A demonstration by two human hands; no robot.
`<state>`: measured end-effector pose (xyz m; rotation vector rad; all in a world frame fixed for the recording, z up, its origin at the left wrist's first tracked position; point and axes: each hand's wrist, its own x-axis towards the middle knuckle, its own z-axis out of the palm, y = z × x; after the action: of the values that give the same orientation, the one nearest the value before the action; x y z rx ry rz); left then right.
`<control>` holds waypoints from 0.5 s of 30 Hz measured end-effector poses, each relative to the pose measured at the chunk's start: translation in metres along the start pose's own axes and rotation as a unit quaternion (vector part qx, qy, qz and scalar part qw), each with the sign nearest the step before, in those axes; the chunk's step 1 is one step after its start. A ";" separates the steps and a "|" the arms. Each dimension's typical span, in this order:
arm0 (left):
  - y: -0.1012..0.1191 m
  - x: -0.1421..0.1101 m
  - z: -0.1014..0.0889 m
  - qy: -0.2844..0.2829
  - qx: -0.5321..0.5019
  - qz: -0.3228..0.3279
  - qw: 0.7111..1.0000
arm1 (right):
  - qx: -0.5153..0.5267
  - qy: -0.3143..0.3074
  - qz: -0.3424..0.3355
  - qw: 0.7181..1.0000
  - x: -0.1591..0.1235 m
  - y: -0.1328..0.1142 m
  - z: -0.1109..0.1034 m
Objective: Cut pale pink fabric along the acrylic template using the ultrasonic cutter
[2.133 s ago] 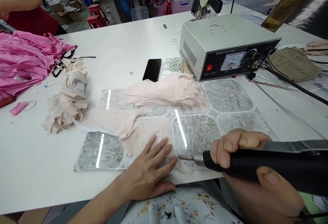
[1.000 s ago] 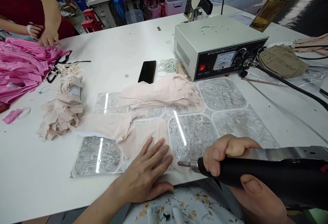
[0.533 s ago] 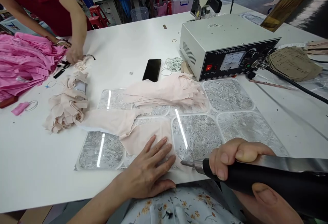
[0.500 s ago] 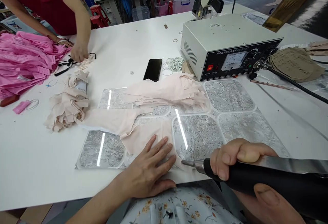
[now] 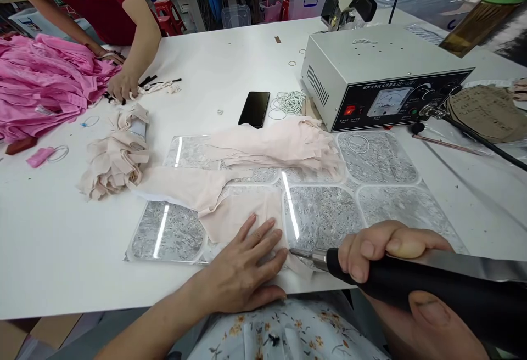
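My left hand (image 5: 251, 266) lies flat with its fingers spread, pressing a pale pink fabric piece (image 5: 242, 214) onto the grey marbled mat (image 5: 321, 217). In my right hand (image 5: 382, 256) is a black handheld ultrasonic welder (image 5: 432, 288), its fingers wrapped round the body. The welder's thin metal tip (image 5: 302, 252) points left and meets the fabric's right edge, close beside my left fingertips. Joined to or overlapping that piece, another stretch of pale fabric (image 5: 177, 185) runs left. Behind it lies a stack of similar pieces (image 5: 275, 143).
A welder control box (image 5: 387, 85) stands at the back right, with a cable (image 5: 486, 140). Nearby are a phone (image 5: 254, 108) and elastic loops (image 5: 290, 102). Crumpled beige fabric (image 5: 117, 157) and a pink fabric heap (image 5: 49, 85) lie left. A co-worker's hand (image 5: 123, 83) handles small strips.
The welder tip has shifted slightly left and away from me along the fabric edge. My left hand stays on the fabric. The co-worker's hand has moved toward the pink heap.
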<state>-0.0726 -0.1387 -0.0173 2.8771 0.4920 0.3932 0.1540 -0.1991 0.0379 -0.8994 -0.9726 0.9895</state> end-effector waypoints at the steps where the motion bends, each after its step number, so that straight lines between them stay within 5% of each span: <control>1: 0.000 -0.001 0.001 0.000 0.000 -0.002 1.000 | -0.002 -0.007 0.002 1.000 0.001 0.000 0.000; 15: 0.000 -0.001 0.002 0.010 -0.005 0.001 1.000 | -0.012 -0.044 -0.014 0.999 0.003 0.006 -0.004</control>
<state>-0.0725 -0.1391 -0.0196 2.8677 0.4898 0.4243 0.1570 -0.1950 0.0314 -0.8658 -1.0701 1.0027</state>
